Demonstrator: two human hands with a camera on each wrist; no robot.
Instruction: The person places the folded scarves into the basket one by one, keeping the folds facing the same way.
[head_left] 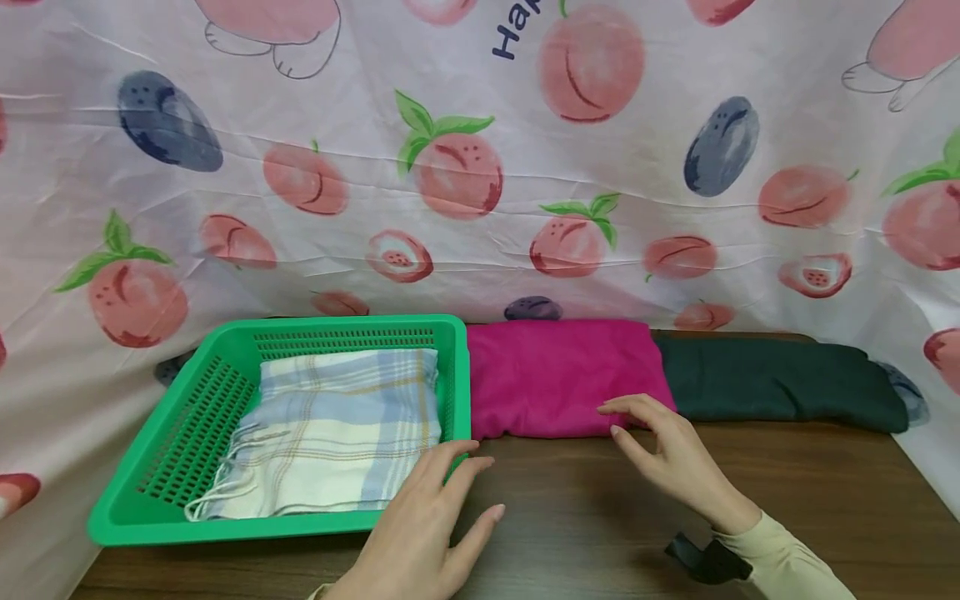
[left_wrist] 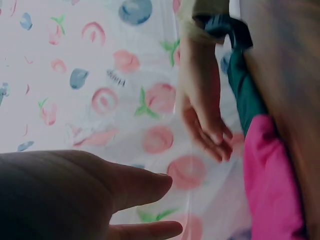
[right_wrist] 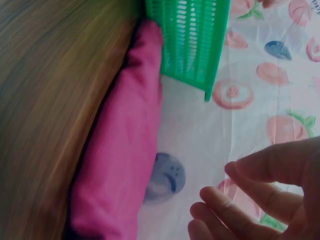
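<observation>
A folded plaid cloth [head_left: 337, 433] in white, pale blue and tan, with a fringe on its left side, lies inside the green basket [head_left: 285, 527]. My left hand [head_left: 427, 525] is over the basket's front right corner, fingers spread and holding nothing. To the right of the basket lies a folded magenta cloth [head_left: 562, 375]. My right hand [head_left: 667, 454] hovers by its front right corner with fingers loosely bent and nothing in them. In the right wrist view, the magenta cloth [right_wrist: 122, 150] appears left of the right hand [right_wrist: 260, 195].
A folded dark green cloth [head_left: 780, 379] lies to the right of the magenta one on the brown wooden table [head_left: 570, 517]. Behind everything hangs a white curtain [head_left: 480, 250] printed with peaches. A black strap [head_left: 708, 560] sits at the right wrist.
</observation>
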